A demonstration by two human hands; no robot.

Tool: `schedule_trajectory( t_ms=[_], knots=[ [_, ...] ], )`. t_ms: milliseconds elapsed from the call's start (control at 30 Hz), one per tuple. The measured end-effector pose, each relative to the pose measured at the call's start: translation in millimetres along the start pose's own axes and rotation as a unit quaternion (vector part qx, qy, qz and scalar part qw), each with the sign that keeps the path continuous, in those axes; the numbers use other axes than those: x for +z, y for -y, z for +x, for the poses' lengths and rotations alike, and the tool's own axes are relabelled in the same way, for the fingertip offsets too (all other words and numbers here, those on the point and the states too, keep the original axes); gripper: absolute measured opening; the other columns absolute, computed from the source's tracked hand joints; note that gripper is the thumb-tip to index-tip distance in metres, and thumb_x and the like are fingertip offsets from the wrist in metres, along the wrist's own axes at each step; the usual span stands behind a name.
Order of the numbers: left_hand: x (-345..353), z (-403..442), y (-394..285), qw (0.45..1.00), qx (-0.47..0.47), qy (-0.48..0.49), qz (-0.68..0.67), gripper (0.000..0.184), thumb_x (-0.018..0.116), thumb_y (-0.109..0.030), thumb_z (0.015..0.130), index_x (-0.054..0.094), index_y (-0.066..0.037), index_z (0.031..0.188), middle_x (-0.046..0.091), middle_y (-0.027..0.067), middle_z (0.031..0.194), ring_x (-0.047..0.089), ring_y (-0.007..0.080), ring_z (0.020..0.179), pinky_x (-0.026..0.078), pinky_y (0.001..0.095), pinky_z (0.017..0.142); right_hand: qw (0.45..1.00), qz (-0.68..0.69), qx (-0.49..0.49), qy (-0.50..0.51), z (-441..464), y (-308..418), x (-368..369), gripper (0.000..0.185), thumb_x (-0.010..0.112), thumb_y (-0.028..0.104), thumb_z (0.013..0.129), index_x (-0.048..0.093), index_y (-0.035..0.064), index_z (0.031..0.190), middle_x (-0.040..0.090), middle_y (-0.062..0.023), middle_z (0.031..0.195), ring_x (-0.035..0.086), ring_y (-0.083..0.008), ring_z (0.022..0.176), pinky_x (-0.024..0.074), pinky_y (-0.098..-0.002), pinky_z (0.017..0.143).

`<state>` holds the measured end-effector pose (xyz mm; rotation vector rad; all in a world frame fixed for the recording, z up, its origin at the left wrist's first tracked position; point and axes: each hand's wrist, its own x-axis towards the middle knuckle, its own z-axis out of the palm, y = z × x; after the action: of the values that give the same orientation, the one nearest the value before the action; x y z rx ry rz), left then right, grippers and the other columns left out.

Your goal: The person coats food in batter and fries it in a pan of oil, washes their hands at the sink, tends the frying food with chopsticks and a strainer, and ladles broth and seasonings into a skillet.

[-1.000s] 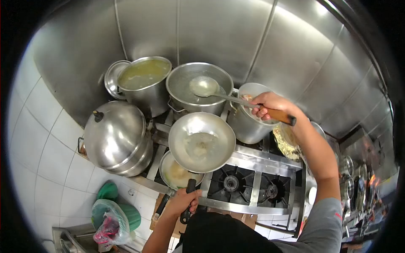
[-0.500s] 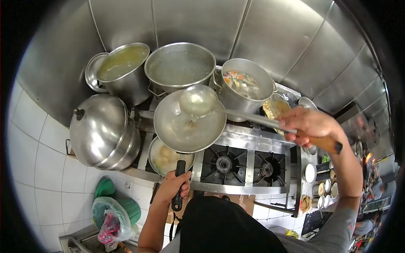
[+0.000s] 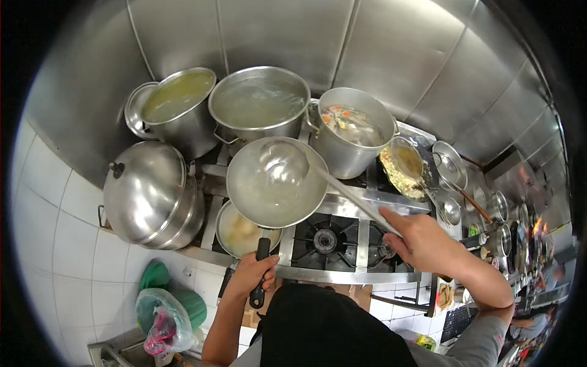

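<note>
My left hand [image 3: 251,273] is closed around the black handle of a metal pan [image 3: 257,208], held above the front left of the stove. Cloudy liquid lies in the pan. My right hand [image 3: 422,241] grips the long handle of a ladle [image 3: 283,160], whose bowl is tipped over inside the pan. Partly under the raised pan, a second pan [image 3: 235,235] holds pale liquid with light pieces. Just behind is a large pot of water [image 3: 260,101]. To its right stands a pot [image 3: 354,119] with vegetable pieces in liquid.
A domed steamer [image 3: 143,192] stands at the left, below a pot of yellowish liquid [image 3: 177,96]. Two bare burners [image 3: 324,240] are at the front. A strainer [image 3: 406,160] rests over a dish at the right. A green bin [image 3: 189,306] is on the floor. People are at the far right.
The ladle has moved from the large pot to the pan and tipped over, and the pan now holds more liquid. My right hand has come lower and nearer.
</note>
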<state>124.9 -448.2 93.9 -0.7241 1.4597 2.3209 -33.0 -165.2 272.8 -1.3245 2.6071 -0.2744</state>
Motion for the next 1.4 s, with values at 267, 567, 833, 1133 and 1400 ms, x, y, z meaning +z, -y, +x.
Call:
schedule_trajectory(
  t_ms=[267,567,833,1133,1400],
  knots=[
    [-6.5,4.4,0.6,1.0,0.006,-0.014,0.024,0.029,0.061,-0.019,0.088,0.044,-0.006,0.069,0.044,0.0006,0.052,0.044,0.0104,0.04,0.037,0.0263,0.039,0.974,-0.185,0.031,-0.128,124.7,-23.2,-20.1,0.048,0.059,0.014,0.084,0.047,0.0013,0.129,0.062,-0.0229,0.077,0.062,-0.0383,0.068,0.0497,-0.0466,0.062],
    [-8.4,4.9,-2.6,0.999,0.013,-0.025,0.028,0.026,0.061,-0.019,0.088,0.045,-0.006,0.074,0.044,-0.0006,0.052,0.044,0.0098,0.04,0.037,0.0257,0.039,0.982,-0.183,0.025,-0.045,279.2,-68.6,28.5,0.026,0.057,0.019,0.085,0.061,-0.0026,0.098,0.065,-0.0231,0.084,0.064,-0.0368,0.074,0.0513,-0.0463,0.067],
    [-6.5,-0.9,-7.6,1.0,-0.008,-0.002,-0.009,0.023,0.06,-0.015,0.089,0.046,-0.007,0.074,0.044,-0.0008,0.053,0.043,0.0093,0.04,0.037,0.0254,0.039,0.843,0.486,0.204,0.108,274.4,-76.1,0.2,0.021,0.052,0.017,0.091,0.057,-0.0031,0.086,0.057,-0.0077,0.069,0.052,-0.0132,0.05,0.0436,-0.0286,0.043],
    [-11.9,5.0,-9.0,0.999,0.001,-0.01,0.032,0.021,0.06,-0.017,0.089,0.048,-0.005,0.076,0.044,-0.0007,0.054,0.042,0.0092,0.04,0.036,0.0247,0.039,0.765,0.599,0.207,0.114,224.0,-90.5,-41.1,0.02,0.049,0.016,0.095,0.055,-0.0031,0.095,0.052,-0.0044,0.072,0.043,-0.0069,0.048,0.0401,-0.0255,0.043],
    [-9.3,9.9,-9.5,0.999,0.0,-0.005,0.05,0.03,0.061,-0.019,0.087,0.047,-0.007,0.063,0.044,0.0005,0.049,0.044,0.0113,0.039,0.036,0.0271,0.04,0.726,0.654,0.192,0.093,151.6,-84.0,-68.7,0.016,0.051,0.013,0.092,0.048,-0.0026,0.092,0.051,-0.0076,0.072,0.041,-0.0053,0.045,0.0347,-0.0212,0.036]
  ],
)
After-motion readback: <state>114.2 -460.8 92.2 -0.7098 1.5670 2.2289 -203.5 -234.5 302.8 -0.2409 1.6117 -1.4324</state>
